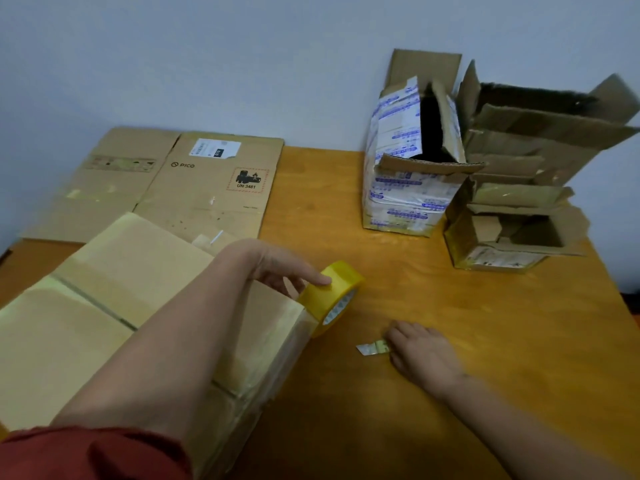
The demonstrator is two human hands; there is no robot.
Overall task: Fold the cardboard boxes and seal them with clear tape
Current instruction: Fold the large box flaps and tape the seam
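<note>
L hand (277,268) grips the roll (332,296), index over the rim. Roll is tilted on edge, against the near-right corner of the box (121,289). R hand (420,351) is knuckles-up on counter (485,323), fingertips at a tape scrap (372,348); pinched or just pressed, can't tell.

Box is closed, top seam taped, at counter's left under my L forearm. Its side looks glossy w/ tape.

Handling, my guess:
- Roll: light, stiff, slick outside, tail sticky. Hold thru core + rim.
- Box: light, walls prob. flex. Press flaps near seam, lift by bottom edges.
- Scrap: will likely cling to skin.

Flat cartons (194,188) behind, open boxes (408,168) far right.
</note>
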